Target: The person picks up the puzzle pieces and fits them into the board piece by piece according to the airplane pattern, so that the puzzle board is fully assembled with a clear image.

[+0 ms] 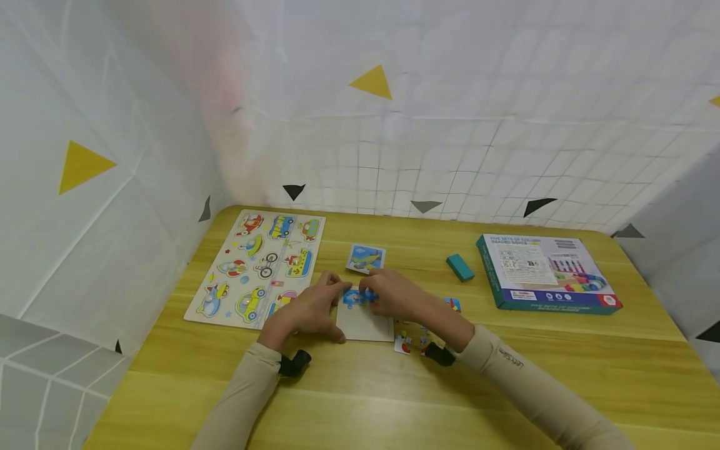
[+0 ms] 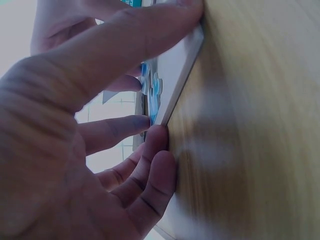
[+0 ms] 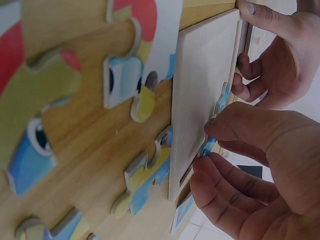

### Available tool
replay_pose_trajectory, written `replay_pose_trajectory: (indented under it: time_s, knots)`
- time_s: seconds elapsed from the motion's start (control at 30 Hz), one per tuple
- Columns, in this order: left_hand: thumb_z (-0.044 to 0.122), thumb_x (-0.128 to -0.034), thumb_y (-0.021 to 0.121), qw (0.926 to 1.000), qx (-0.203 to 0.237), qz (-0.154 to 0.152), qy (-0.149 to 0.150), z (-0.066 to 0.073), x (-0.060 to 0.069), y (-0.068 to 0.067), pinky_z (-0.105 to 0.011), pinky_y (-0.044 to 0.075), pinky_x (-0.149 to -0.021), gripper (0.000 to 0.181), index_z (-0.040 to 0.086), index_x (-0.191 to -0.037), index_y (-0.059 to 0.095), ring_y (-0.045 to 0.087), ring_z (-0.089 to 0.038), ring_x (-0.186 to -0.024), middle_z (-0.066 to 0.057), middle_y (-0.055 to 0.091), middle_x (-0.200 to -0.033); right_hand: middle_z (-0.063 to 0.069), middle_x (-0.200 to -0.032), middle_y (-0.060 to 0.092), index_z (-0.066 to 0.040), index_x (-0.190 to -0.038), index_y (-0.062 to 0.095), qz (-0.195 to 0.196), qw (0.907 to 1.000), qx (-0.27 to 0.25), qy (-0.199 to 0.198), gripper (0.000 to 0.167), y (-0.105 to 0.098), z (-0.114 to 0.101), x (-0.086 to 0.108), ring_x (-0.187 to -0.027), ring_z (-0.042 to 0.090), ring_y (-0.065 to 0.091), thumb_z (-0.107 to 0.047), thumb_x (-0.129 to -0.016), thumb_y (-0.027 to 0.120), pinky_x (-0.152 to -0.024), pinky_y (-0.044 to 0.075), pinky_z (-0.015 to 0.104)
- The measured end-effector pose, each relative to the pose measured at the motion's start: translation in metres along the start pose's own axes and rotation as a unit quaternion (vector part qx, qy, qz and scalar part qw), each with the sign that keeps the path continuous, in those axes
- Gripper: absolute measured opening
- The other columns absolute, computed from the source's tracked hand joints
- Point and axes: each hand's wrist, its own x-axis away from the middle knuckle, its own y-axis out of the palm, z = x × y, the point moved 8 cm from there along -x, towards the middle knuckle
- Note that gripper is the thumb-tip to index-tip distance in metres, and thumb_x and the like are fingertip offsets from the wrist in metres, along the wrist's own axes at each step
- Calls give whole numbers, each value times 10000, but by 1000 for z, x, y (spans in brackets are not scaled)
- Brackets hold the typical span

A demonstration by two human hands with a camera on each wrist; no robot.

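A pale square puzzle board [image 1: 367, 325] lies on the table, with a blue jigsaw piece [image 1: 352, 299] at its far left corner. My left hand [image 1: 309, 310] grips the board along its left side, thumb at the near corner and fingertips by the far one. My right hand [image 1: 396, 295] pinches another blue jigsaw piece [image 3: 208, 145] between thumb and fingers at the board's far edge; the fingers partly hide it. Several loose jigsaw pieces [image 3: 124, 82] in blue, yellow, red and white lie right of the board, partly under the right forearm in the head view.
Behind the board is a small picture card [image 1: 367, 257]. A teal block [image 1: 460, 267] and a beaded-toy box [image 1: 548, 272] stand farther right. A large vehicle puzzle [image 1: 255, 269] lies at the left, close to the left hand. A white sheet wall borders the table's back edge.
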Motion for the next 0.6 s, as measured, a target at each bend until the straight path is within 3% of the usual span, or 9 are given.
replay_pose_trajectory:
  time_s: [0.6]
  knots:
    - [297,-624,968,9999,38,67,105,0,0,0,-327,437,-819,1043,108,-1505,443,466,-178,-961,-30,323,-1298,53,-968,644,-61,-1092,761,-34,9998,171,-15,284,4,-1,-6,-799,143,517,-36,-809,766,-694,473,284]
